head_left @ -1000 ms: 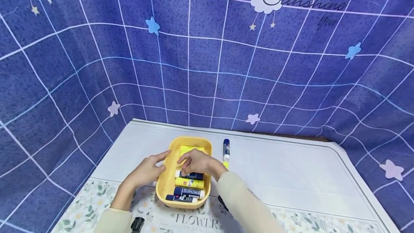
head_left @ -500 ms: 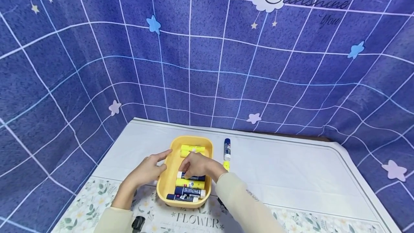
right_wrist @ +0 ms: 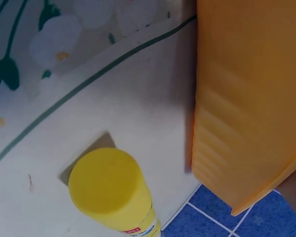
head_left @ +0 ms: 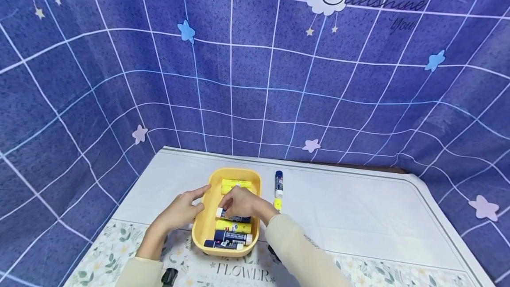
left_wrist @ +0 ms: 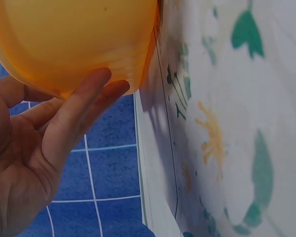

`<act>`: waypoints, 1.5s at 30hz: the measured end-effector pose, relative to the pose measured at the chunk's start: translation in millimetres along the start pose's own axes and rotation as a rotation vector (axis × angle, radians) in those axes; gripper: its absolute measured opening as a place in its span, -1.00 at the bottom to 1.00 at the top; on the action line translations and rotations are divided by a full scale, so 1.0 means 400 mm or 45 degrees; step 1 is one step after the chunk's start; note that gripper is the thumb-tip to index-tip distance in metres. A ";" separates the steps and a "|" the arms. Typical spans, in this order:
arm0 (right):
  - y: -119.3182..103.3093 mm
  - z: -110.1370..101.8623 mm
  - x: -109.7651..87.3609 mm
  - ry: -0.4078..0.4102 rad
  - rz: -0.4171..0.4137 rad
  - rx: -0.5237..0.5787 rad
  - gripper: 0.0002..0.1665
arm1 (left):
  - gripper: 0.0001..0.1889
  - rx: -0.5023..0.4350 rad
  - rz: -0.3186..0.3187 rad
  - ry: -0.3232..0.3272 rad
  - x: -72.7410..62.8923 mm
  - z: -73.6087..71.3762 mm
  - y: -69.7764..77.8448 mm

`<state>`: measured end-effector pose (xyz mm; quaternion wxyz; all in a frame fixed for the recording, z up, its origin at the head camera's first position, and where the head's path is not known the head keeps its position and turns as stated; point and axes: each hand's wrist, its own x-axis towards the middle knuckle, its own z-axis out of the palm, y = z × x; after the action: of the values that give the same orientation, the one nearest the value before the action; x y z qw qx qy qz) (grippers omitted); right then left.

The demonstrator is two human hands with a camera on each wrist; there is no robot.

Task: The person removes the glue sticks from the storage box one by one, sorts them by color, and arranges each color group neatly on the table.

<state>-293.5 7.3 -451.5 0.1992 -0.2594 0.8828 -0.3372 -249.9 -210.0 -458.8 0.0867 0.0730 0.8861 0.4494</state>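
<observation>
From my station I log the head view first. The tub (head_left: 204,230) sits on the table (head_left: 350,216), lower centre of the frame. The right hand (head_left: 241,203) reaches in from the right, its fingers bent down; I record thumb and fingertips pinching the blue stick (head_left: 240,219), which lies crosswise at mid-tub, white end leftward. The left hand (head_left: 181,211) is at the tub's left rim, fingers extended, grasping nothing, tips touching it. In the left wrist view I find two of these fingers against the tub's outside, upper part of the frame.

Below the blue stick in the frame, a yellow stick (head_left: 233,226) lies just beside it, then two dark sticks (head_left: 233,237). At the tub's upper end I note two yellow sticks (head_left: 236,182), partly covered by the right hand. Right of the tub, an outer blue stick (head_left: 279,184) is on the table, with an outer yellow stick (head_left: 277,204) just below it. The curtain (head_left: 255,70) fills the upper frame.
</observation>
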 end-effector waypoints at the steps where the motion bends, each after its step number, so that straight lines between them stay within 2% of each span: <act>1: 0.003 0.000 0.001 0.010 -0.008 0.020 -0.71 | -0.39 -0.006 0.000 -0.005 -0.001 0.000 0.000; 7: 0.011 -0.008 0.005 0.068 -0.057 0.171 -0.71 | -0.39 -0.011 0.006 -0.015 -0.002 0.002 -0.002; 17: 0.006 -0.048 -0.013 0.199 -0.082 0.529 -0.68 | -0.39 0.000 0.016 -0.003 -0.005 -0.002 -0.001; 29: 0.024 -0.111 -0.042 0.343 -0.020 0.845 -0.64 | -0.40 0.004 0.011 -0.014 -0.006 0.003 0.020; 45: 0.044 -0.153 -0.044 0.497 -0.006 0.947 -0.59 | -0.38 -0.030 -0.012 -0.007 -0.003 -0.005 0.009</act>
<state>-317.7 58.8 -418.1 0.1075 -0.1029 0.7215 -0.6763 -248.9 -209.5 -454.6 0.0922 0.0689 0.8809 0.4590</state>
